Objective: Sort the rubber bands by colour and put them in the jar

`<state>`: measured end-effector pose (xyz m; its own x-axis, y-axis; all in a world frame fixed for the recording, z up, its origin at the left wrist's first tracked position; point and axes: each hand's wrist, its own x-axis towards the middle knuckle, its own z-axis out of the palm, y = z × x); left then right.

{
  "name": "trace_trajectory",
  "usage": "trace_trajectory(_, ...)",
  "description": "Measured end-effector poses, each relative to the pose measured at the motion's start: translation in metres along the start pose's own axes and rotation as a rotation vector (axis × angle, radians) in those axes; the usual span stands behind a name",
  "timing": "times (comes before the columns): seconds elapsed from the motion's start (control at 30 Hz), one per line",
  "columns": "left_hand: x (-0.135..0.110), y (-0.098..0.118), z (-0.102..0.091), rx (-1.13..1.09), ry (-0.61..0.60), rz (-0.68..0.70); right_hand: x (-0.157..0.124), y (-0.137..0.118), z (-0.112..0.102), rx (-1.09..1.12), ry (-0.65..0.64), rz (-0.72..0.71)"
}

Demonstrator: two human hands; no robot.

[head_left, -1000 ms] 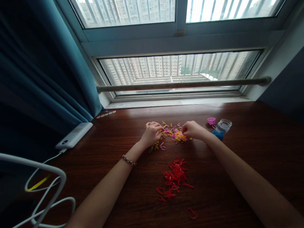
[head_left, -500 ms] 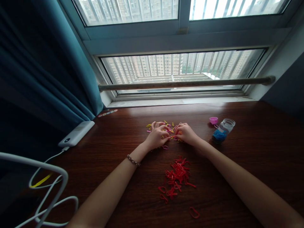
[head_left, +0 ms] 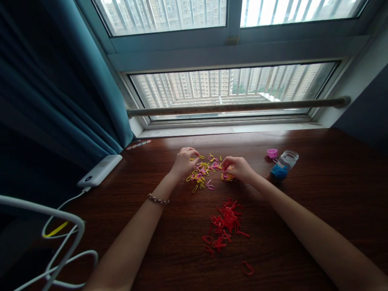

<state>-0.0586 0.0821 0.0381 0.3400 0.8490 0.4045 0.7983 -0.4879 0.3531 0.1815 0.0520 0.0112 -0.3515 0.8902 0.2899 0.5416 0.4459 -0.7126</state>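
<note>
A mixed heap of small yellow and pink elastic bands (head_left: 203, 171) lies on the dark wooden table (head_left: 303, 210) near the window. My left hand (head_left: 183, 161) rests at the heap's left edge with its fingers curled and pinched; what they hold is too small to name. My right hand (head_left: 239, 168) sits at the heap's right edge, fingers closed over a few yellow and pink bands (head_left: 226, 177). A separate heap of red bands (head_left: 226, 226) lies nearer to me, with one stray red band (head_left: 247, 268) at the front.
A small clear jar (head_left: 283, 165) with blue bands inside lies at the right, its pink lid (head_left: 272, 152) beside it. A white power bank (head_left: 99, 170) with a white cable (head_left: 65, 238) sits at the left, by the teal curtain (head_left: 60, 85). The window sill lies behind.
My left hand has moved left and away from the right hand, uncovering more of the yellow and pink heap. My right hand has stayed close to the same spot.
</note>
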Motion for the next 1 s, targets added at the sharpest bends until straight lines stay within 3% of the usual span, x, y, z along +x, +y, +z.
trace_trajectory(0.13,0.003,-0.017,-0.019,0.043,-0.181,-0.048,0.0,-0.002,0.0,-0.032,-0.028,0.009)
trace_trajectory(0.3,-0.003,-0.023,-0.019,0.077,-0.402,-0.084,0.0,0.0,-0.006,-0.12,-0.097,0.069)
trace_trajectory(0.47,-0.006,-0.023,-0.012,0.055,-0.423,-0.08,-0.002,-0.004,-0.008,-0.25,-0.101,0.031)
trace_trajectory(0.7,-0.007,-0.018,-0.016,-0.063,-0.512,-0.091,-0.006,-0.008,0.015,-0.411,-0.016,-0.002)
trace_trajectory(0.87,-0.006,-0.021,-0.008,-0.094,-0.47,-0.069,-0.003,-0.007,0.016,-0.288,0.061,0.027)
trace_trajectory(1.0,-0.007,-0.021,-0.001,-0.122,-0.465,-0.041,0.0,-0.007,0.007,-0.037,0.085,0.118)
